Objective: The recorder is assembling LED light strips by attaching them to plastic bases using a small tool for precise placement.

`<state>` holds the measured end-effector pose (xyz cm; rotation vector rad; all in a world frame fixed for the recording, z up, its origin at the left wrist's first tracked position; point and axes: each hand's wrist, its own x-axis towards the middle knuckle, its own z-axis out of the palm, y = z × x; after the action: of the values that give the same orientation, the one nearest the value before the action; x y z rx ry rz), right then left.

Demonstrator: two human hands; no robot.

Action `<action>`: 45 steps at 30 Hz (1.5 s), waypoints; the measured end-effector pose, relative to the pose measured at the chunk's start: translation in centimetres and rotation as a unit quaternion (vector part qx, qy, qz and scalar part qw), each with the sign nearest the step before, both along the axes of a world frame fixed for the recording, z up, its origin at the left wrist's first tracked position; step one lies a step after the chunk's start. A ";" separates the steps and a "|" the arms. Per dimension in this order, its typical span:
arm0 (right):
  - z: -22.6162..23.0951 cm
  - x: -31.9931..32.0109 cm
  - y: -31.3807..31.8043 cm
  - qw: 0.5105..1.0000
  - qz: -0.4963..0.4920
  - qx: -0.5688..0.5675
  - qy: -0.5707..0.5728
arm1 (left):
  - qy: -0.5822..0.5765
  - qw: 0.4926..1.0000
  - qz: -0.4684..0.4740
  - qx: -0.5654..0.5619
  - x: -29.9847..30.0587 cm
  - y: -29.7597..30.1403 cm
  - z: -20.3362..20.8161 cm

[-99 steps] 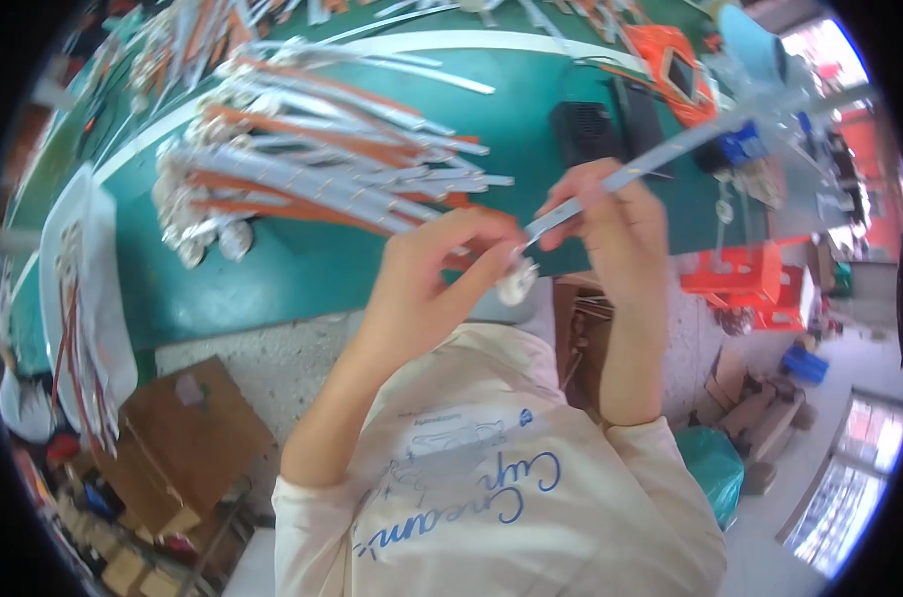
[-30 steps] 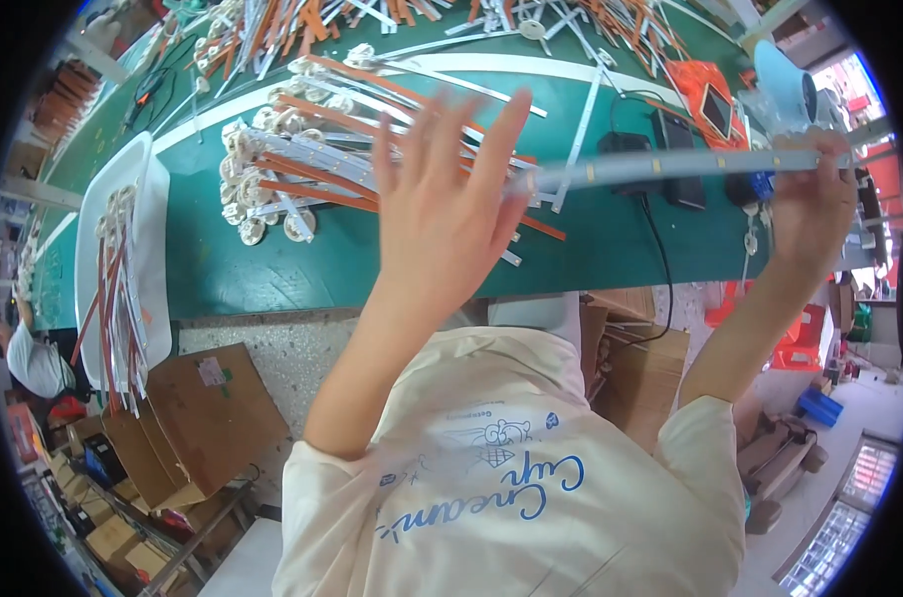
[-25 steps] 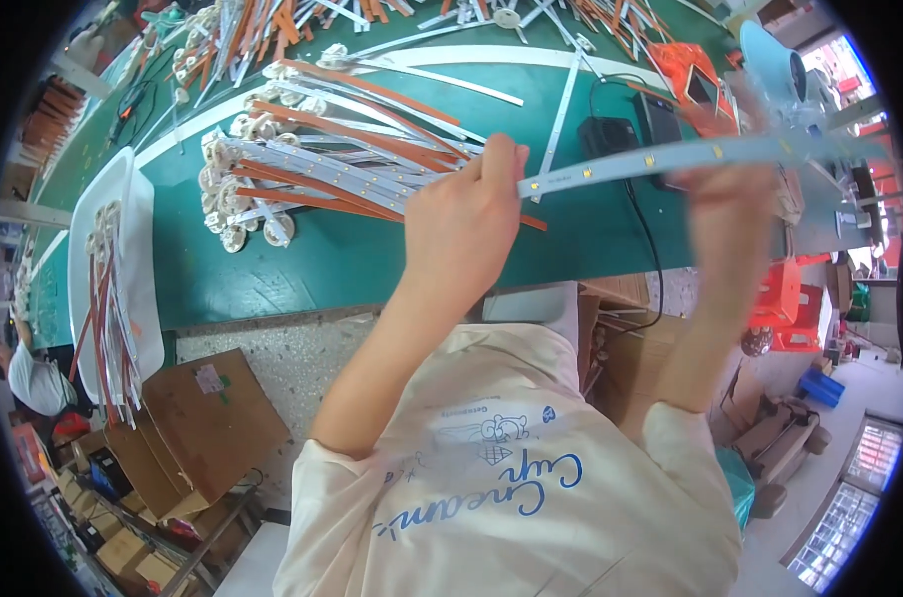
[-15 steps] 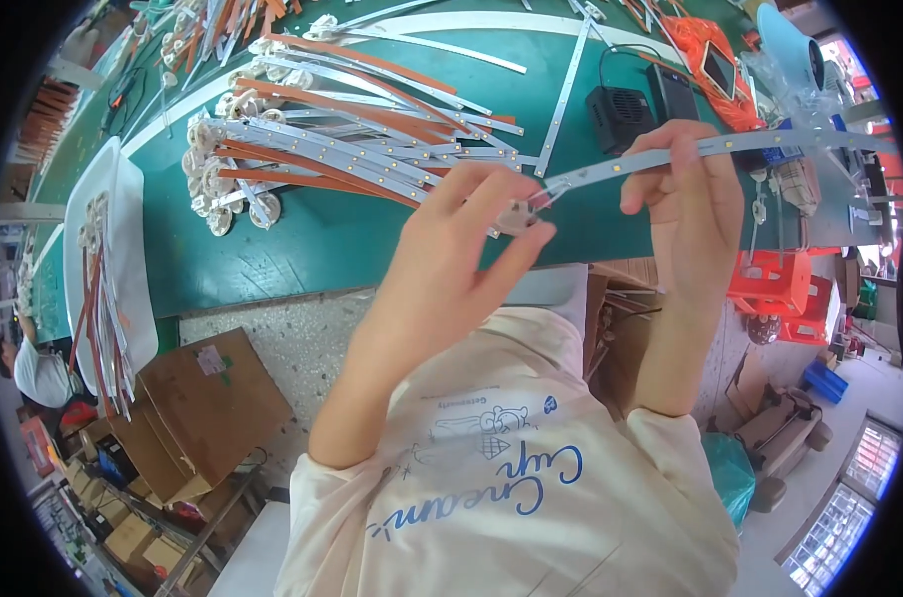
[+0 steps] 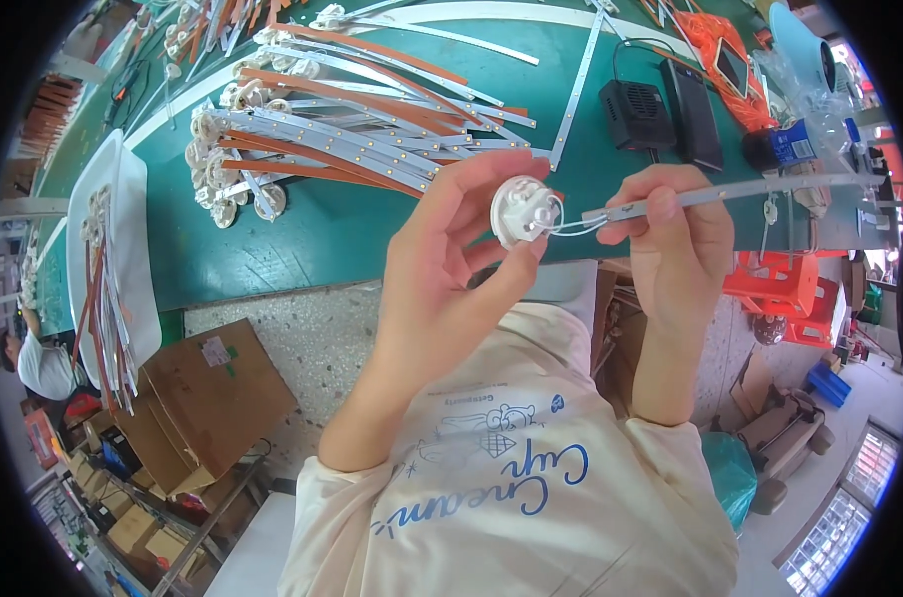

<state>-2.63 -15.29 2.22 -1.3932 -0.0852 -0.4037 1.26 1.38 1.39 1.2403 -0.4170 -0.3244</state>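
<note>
My left hand (image 5: pixel 437 264) is closed around the rim of a white round plastic cap (image 5: pixel 521 209), its inner side with small posts facing up. Two thin white wires (image 5: pixel 577 229) run from the cap to the end of a narrow LED strip (image 5: pixel 770 186). That strip is pinched between the thumb and fingers of my right hand (image 5: pixel 680 239), close to its wired end, and its far end reaches out to the right. Both hands are above the front edge of the green table (image 5: pixel 302 244). Beyond them lies a pile of similar strips (image 5: pixel 372 149), white and orange-brown, with white caps.
At the left stands a white tub (image 5: pixel 138 289) holding more strips. A black box-shaped device (image 5: pixel 635 114) and an orange bag (image 5: pixel 710 50) with a phone are on the table's right side. Cardboard boxes (image 5: pixel 218 393) and red stools (image 5: pixel 780 284) stand below. Another person (image 5: pixel 44 363) is at far left.
My left hand has turned the cap so its inner side shows. My right hand has moved slightly down and rolled the strip, so its lit-dot face no longer shows.
</note>
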 end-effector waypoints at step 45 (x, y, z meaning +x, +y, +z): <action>0.5 -1.9 2.8 0.992 -0.123 -0.038 -0.016 | -0.222 0.952 0.202 0.056 -0.8 -1.8 -0.5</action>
<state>-4.55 -12.44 2.73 -1.4782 0.0452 -0.6337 0.44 -0.39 0.92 1.4766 -0.5198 0.2932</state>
